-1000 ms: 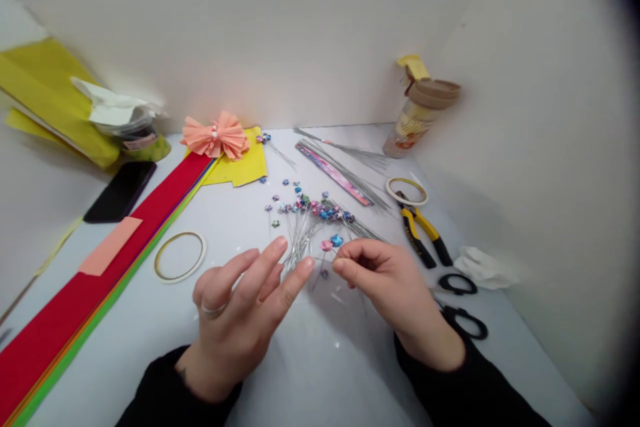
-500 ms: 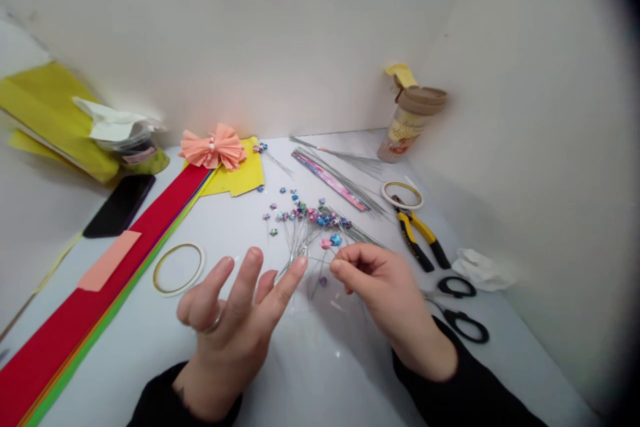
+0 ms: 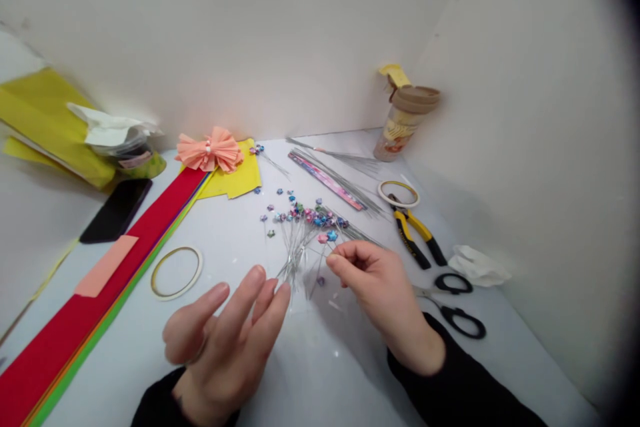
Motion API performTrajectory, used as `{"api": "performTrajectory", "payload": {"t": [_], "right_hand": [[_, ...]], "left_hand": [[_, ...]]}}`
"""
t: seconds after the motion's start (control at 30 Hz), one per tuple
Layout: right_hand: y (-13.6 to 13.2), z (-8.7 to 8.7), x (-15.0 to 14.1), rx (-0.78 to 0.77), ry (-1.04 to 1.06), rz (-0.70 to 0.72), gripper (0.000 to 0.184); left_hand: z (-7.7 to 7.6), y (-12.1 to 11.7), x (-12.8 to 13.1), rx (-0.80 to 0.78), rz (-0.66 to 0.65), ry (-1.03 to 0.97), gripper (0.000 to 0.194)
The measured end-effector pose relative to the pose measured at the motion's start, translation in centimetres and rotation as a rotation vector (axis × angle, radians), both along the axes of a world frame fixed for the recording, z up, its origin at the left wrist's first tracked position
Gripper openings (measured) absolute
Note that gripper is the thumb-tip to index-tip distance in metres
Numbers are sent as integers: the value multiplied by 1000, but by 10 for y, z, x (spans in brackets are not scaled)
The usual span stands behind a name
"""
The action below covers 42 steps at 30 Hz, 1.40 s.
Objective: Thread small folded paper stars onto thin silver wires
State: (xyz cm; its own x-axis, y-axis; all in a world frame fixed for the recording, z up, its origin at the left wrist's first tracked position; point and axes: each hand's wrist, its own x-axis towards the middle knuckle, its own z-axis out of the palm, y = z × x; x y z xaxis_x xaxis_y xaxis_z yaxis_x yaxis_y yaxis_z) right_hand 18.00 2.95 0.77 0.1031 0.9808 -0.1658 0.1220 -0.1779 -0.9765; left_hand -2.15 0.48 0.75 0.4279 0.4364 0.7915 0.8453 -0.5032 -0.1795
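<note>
Just past R hand (image 3: pixel 380 293), fingertips pinched, hold unclear, sit star-tipped wires (image 3: pixel 303 247); L hand (image 3: pixel 225 340) open, fingers spread, nearby.

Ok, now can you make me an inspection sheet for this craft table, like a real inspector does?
Surface: white tabletop, with loose paper stars scattered on it.
Things: wire stems topped with paper stars fan out between the hands; a pink star and a blue star sit nearest the right hand.
Clutter: yellow-handled pliers, black-handled scissors, a tape roll, coloured paper strips, a peach paper bow, a black phone.
Hands: left hand open, fingers spread; right hand pinched, anything held too thin to see.
Cables: nothing seen.
Surroundings: white walls, a brown-lidded bottle.
</note>
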Motion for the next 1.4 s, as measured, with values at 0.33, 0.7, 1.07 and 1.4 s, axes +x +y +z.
{"api": "performTrajectory", "payload": {"t": [0.33, 0.7, 1.07, 1.4], "right_hand": [[-12, 3, 0, 637, -401, 37, 11], [-16, 5, -2, 727, -422, 116, 10], [-16, 3, -1, 519, -199, 302, 9], [-14, 4, 0, 382, -49, 437, 10]], "left_hand": [[10, 10, 15, -1161, -230, -969, 10], [15, 7, 20, -1304, -244, -1158, 10], [11, 8, 15, -1217, -316, -1069, 9], [8, 13, 15, -1141, -233, -1099, 9]]}}
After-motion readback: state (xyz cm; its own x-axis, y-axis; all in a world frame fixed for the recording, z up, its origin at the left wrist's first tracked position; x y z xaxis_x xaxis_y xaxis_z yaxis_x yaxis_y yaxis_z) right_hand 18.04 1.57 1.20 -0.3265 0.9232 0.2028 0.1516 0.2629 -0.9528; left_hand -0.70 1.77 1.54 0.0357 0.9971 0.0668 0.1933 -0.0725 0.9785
